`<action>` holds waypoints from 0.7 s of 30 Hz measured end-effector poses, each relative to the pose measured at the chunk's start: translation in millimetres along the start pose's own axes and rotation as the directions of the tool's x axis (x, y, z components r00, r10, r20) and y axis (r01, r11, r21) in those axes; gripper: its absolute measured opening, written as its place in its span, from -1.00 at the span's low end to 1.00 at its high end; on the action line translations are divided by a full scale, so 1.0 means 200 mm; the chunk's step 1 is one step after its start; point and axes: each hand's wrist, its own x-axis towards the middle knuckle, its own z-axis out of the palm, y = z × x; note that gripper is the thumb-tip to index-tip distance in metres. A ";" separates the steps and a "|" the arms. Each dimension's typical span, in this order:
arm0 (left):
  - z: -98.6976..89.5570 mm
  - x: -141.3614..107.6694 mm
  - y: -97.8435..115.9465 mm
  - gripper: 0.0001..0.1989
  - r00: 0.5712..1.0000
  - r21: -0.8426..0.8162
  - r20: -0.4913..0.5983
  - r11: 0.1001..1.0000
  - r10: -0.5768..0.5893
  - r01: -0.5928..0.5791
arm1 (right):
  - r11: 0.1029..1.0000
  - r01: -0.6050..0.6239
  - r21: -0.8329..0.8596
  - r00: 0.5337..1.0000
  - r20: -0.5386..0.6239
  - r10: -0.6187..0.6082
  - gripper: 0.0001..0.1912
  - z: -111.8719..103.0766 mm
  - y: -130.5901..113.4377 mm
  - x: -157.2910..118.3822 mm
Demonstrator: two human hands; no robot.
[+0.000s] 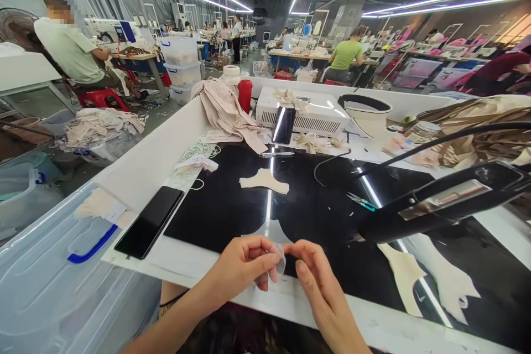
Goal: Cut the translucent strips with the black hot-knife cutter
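Observation:
My left hand pinches a small translucent piece of thin film or sheer fabric above the front edge of the black work surface. Beside it is my right hand, its fingers slightly bent and thumb apart. The right index fingertip is at the edge of the piece; whether it touches cannot be told. Just beyond the hands, a pale translucent curved shape lies on the surface, partly hidden by my fingers. Farther back is a cream fabric cutout. Two more fabric pieces, one cream and one whitish, lie at right.
A black machine arm reaches in from the right, near green-handled snips. A smartphone lies at the left edge. Behind are stacked fabric, a red cup and a white box. Co-workers sit farther off.

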 end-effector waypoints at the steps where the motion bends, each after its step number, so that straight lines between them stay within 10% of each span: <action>1: -0.01 0.01 0.00 -0.61 1.000 0.023 -0.011 1.000 0.005 -0.005 | 1.000 0.010 0.005 1.000 0.027 -0.010 -0.69 0.00 0.01 0.02; 11: -0.09 0.11 0.02 -0.74 0.989 0.396 -0.109 0.917 0.097 -0.046 | 0.977 0.049 -0.207 0.997 -0.045 -0.060 -0.74 -0.03 0.02 0.17; 21: -0.09 0.20 -0.04 -0.95 0.914 0.898 -0.141 0.437 0.380 -0.044 | 0.776 0.265 -0.573 0.951 0.020 -0.309 -0.73 0.01 0.10 0.23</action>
